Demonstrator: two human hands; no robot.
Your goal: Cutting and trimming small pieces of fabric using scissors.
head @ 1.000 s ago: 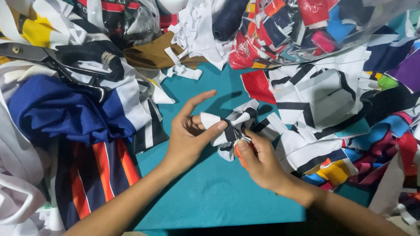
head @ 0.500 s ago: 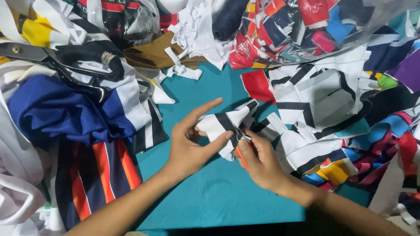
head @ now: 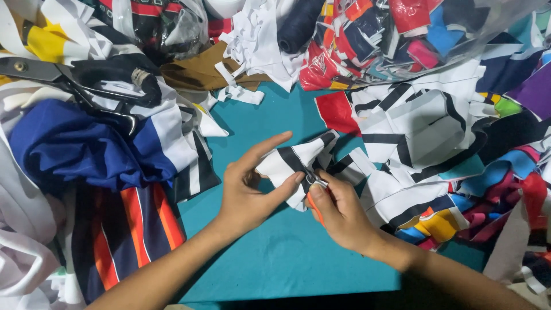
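Head view of two bare hands meeting over a teal table [head: 275, 270], seen from above. The left hand [head: 247, 192] pinches a small piece of white fabric with black stripes [head: 293, 163] between thumb and curled fingers, its index finger stretched out straight along the upper edge of the piece. The right hand [head: 338, 212] is closed around a small orange-handled cutting tool [head: 314, 198], whose metal tip touches the lower right edge of the striped piece, just beside the left thumb; whether the blades are parted cannot be made out. The two hands are almost touching, with the fabric held just above the table between them. To the left of the left hand lies a crumpled blue cloth [head: 80, 149] on top of a dark garment with orange and white stripes [head: 126, 229]. Beyond it, well apart from both hands, a large pair of black-handled scissors [head: 86, 80] rests on the heap. Past the hands, at the far edge of the table, lie a brown fabric scrap [head: 195, 72] and a tangle of white strips [head: 252, 40]. Beyond the right hand sits a clear plastic bag of mixed coloured scraps [head: 402, 34], and to the right of that hand spreads a pile of black-and-white striped cut pieces [head: 419, 129], with multicoloured offcuts [head: 505, 183] further right.
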